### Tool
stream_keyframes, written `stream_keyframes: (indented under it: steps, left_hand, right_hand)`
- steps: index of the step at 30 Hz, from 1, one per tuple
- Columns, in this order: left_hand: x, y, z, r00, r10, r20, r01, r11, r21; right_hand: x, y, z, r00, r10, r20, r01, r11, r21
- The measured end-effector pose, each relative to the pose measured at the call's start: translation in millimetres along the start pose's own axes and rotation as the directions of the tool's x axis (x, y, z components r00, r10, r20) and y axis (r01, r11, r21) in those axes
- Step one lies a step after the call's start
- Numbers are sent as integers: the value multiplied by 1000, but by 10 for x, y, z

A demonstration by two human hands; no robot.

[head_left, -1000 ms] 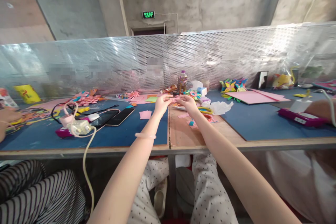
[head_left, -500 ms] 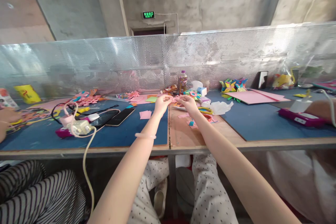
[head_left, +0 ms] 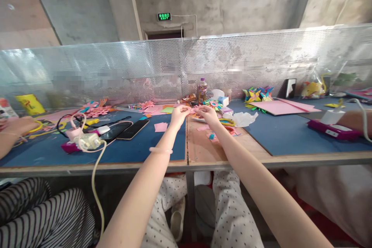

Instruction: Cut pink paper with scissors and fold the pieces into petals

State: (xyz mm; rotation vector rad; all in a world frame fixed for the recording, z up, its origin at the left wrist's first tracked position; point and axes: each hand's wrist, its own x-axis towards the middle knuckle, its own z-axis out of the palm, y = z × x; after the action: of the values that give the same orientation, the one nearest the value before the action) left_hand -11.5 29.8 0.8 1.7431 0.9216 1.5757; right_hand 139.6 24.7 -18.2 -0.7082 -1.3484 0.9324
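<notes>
Right now my left hand [head_left: 179, 115] and right hand [head_left: 207, 114] both pinch a pink paper [head_left: 194, 109]; I'd keep edges aligned, crease firmly.

Small pink paper piece [head_left: 193, 109], thin and matt, pinched above bare wood surface [head_left: 203, 151]. Left of the wood, flat matt blue mat [head_left: 139, 147] with glossy black phone [head_left: 133, 129]. Behind the wood, shiny metal screen [head_left: 180, 66] full of tiny holes. Clear plastic bottle [head_left: 202, 90] nearby.

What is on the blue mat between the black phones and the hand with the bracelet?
A small pink paper square lies on the blue mat, between the phones and the left hand, in the head view.
</notes>
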Motion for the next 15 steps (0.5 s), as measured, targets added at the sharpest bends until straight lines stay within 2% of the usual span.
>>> stream_keyframes:
  steps: [15]
  left_hand:
    - [-1,-21,-8,1000,-5,4,5,1000,-7]
  right_hand:
    - [-5,-13,0,1000,0,-3,0,1000,-27]
